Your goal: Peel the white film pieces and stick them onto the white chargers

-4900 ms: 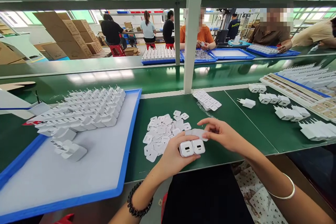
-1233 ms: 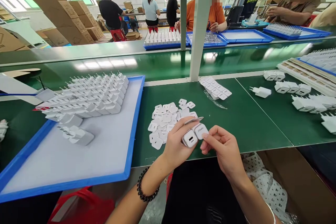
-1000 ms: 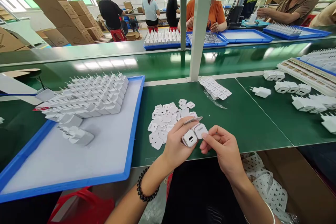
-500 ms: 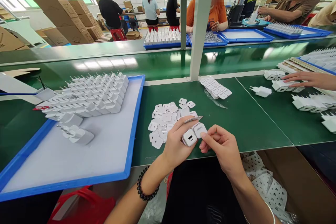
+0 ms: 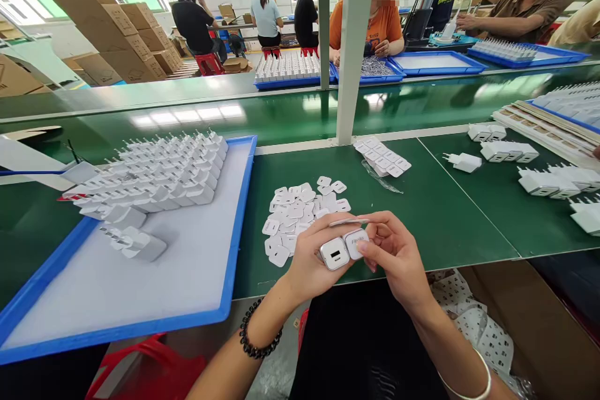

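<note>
My left hand [image 5: 307, 262] is wrapped round two white chargers [image 5: 334, 254] held side by side. One shows a dark port slot; the other charger [image 5: 355, 244] has a face with small grey print. A thin white piece [image 5: 349, 222], seen edge-on, sticks out above them at my left fingers. My right hand [image 5: 394, 253] is closed at the printed charger, thumb against its face, index finger at the thin piece's end. Behind my left hand lies a loose pile of small white rounded face plates [image 5: 293, 212]. Plugs on the held chargers are hidden.
Left stands a blue-rimmed tray [image 5: 234, 244] with rows of white plug chargers [image 5: 164, 169]. A sheet of white plates [image 5: 382, 156] lies ahead. More chargers [image 5: 539, 181] sit at right, near a co-worker's fingertips [image 5: 597, 152]. A white post [image 5: 349, 56] rises at the bench's back edge.
My right hand has moved up and left, its thumb now on the printed face and index finger at the thin piece. The co-worker's hand at right has drawn back from the chargers.
</note>
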`<control>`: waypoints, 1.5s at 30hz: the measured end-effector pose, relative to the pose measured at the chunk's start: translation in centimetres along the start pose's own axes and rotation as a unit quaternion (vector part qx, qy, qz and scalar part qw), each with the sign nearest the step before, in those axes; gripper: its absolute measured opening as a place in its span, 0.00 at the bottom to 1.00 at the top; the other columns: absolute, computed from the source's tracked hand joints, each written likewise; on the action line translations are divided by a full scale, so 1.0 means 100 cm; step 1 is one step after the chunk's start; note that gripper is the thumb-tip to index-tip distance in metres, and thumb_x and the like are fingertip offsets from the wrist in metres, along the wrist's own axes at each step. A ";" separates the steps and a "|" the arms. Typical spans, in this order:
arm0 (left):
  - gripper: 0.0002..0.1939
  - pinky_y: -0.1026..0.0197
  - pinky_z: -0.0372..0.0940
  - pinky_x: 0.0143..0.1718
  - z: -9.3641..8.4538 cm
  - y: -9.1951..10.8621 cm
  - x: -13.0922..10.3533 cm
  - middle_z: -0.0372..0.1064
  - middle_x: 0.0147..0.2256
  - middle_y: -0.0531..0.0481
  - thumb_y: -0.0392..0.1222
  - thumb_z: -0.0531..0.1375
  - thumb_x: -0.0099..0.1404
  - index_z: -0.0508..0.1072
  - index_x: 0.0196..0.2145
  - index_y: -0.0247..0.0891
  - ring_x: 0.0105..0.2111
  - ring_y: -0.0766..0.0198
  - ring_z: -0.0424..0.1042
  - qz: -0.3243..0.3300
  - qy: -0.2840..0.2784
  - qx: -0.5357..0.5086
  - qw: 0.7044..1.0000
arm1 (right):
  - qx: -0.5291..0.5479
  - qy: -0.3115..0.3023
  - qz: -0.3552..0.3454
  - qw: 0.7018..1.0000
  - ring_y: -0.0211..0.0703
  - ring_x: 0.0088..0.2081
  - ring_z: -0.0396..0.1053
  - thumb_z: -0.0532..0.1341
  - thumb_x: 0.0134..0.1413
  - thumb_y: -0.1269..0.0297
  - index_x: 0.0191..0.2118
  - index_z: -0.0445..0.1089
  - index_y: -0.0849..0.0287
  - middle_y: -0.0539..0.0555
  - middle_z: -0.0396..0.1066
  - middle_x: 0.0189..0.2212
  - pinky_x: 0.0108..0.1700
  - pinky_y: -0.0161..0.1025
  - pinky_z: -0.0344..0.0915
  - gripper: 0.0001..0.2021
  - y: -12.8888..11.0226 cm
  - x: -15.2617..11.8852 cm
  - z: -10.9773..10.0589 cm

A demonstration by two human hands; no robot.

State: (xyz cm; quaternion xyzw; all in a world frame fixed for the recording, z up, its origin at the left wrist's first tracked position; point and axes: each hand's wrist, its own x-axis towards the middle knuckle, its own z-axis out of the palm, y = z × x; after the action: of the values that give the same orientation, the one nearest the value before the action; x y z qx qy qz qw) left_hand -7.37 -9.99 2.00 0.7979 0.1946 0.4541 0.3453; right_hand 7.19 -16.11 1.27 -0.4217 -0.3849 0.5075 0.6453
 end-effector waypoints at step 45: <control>0.21 0.51 0.69 0.52 0.008 -0.014 -0.009 0.69 0.50 0.39 0.29 0.62 0.60 0.70 0.51 0.38 0.50 0.55 0.71 0.003 0.083 0.132 0.988 | -0.010 0.054 0.108 0.993 0.38 0.26 0.69 0.73 0.41 0.63 0.31 0.77 0.57 0.52 0.76 0.26 0.31 0.35 0.67 0.09 -0.016 0.000 -0.018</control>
State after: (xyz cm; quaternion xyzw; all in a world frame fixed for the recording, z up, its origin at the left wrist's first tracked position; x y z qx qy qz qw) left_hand -7.13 -9.90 0.11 0.7968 0.2783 0.4901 0.2180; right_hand 9.34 -16.60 2.14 -0.4941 -0.3073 0.5465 0.6023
